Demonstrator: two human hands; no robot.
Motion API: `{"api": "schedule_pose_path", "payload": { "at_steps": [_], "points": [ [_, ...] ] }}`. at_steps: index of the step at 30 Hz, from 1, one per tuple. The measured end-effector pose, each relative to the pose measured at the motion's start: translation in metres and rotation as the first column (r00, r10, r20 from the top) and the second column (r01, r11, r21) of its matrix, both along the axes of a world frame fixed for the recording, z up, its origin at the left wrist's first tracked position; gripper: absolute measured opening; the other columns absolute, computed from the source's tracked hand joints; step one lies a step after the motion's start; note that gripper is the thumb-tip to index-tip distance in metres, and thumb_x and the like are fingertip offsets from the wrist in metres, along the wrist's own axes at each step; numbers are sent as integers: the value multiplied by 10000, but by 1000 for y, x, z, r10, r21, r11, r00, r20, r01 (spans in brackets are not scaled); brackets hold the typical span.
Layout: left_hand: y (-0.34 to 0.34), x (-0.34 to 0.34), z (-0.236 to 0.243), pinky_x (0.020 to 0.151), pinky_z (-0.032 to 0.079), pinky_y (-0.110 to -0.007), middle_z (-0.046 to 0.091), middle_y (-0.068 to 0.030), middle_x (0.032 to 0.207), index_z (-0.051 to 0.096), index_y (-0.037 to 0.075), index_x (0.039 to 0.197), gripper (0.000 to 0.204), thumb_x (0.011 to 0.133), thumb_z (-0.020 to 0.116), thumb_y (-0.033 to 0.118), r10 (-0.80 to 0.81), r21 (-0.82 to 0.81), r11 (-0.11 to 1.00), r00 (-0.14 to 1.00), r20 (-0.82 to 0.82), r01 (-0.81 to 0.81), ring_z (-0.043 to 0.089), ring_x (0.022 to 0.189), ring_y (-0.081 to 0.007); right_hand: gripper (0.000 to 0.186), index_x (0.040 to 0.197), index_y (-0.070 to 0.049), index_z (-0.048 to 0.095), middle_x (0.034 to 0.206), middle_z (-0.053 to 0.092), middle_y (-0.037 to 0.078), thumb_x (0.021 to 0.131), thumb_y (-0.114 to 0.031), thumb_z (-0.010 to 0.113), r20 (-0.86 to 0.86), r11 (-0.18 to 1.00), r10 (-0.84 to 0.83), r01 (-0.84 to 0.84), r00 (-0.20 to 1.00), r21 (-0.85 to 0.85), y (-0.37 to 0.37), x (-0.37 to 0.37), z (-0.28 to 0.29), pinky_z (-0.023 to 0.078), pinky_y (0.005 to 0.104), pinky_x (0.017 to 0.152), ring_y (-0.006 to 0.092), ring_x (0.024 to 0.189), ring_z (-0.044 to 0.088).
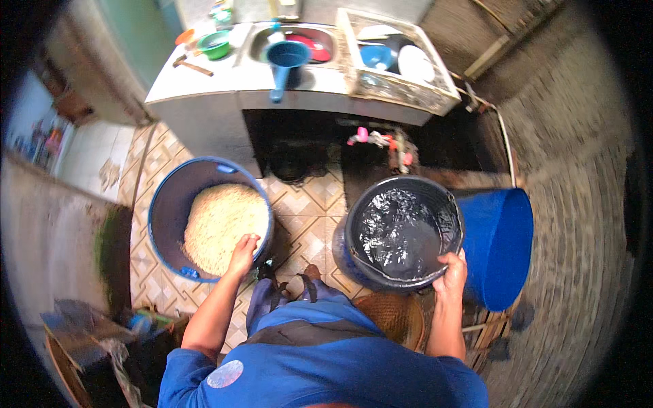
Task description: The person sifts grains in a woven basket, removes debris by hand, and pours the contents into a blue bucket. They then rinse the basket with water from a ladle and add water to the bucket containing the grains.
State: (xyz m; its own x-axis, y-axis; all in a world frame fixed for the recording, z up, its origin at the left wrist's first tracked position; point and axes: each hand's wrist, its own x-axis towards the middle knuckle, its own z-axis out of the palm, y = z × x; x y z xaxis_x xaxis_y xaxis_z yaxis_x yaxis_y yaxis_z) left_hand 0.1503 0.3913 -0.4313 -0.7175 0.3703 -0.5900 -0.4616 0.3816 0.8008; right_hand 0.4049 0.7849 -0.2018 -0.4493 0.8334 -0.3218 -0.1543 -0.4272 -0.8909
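**Two buckets, one hand on each**

Looking down from my head: the black bucket (403,234) stands upright on the tiled floor (306,211), mouth facing straight up, filled with rippling water. It is round, so it has no long axis to speak of. I take it as my landmark.

Left of the black bucket, well apart, sits the blue tub (207,217), also mouth-up, holding pale grain heaped toward its near side. Just right of the black bucket, touching or nearly so, a blue bucket (500,245) lies tipped on its side. Beyond the black bucket stands a counter with a sink (292,44) and a blue scoop (284,58).

My left arm reaches forward, slightly bent; my left hand (243,253) rests on the tub's near rim, fingers curled, though I cannot quite tell if they grip it. My right forearm rises straight up; my right hand (452,272) is closed around the black bucket's near right rim.
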Motion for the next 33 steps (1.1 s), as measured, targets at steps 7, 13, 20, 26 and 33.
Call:
{"api": "schedule_pose_path", "payload": {
  "at_steps": [7,13,20,26,33],
  "points": [
    [-32,-4,-15,935,412,-510,485,-84,1402,470,120,1342,497,982,448,461,228,78,965,949,216,-249,482,1265,-332,483,1074,12,542,966,615,106,602,88,472,30,947,320,-320,947,19,-90,-102,6,548,371,832,249,846,633],
    [-82,-36,-47,795,461,-425,502,-32,1247,483,189,1301,399,985,466,432,482,65,821,751,450,-567,534,1011,-219,403,1025,3,582,856,601,42,637,83,506,179,811,557,-577,811,96,-170,-206,-23,490,278,699,168,752,588],
    [-121,-86,-80,753,451,-439,527,-59,1068,471,161,1257,333,996,397,354,615,137,622,590,523,-770,528,882,-245,226,852,-33,544,721,484,-25,660,81,509,381,631,619,-724,687,280,-267,-297,-19,383,238,555,87,623,468],
    [-145,-110,-140,549,459,-361,568,-28,755,565,162,894,248,962,389,323,680,124,600,586,442,-790,562,641,-177,174,740,-83,458,666,388,-57,694,83,479,559,375,588,-809,585,452,-276,-332,-30,314,232,523,54,597,382],
    [-77,-110,-124,542,387,-406,539,-32,708,593,173,958,270,980,392,352,694,22,580,508,511,-815,484,600,-187,161,669,-45,380,628,349,-22,655,55,505,630,152,385,-720,674,677,-290,-341,-6,287,270,497,88,575,337]
  ]
}}
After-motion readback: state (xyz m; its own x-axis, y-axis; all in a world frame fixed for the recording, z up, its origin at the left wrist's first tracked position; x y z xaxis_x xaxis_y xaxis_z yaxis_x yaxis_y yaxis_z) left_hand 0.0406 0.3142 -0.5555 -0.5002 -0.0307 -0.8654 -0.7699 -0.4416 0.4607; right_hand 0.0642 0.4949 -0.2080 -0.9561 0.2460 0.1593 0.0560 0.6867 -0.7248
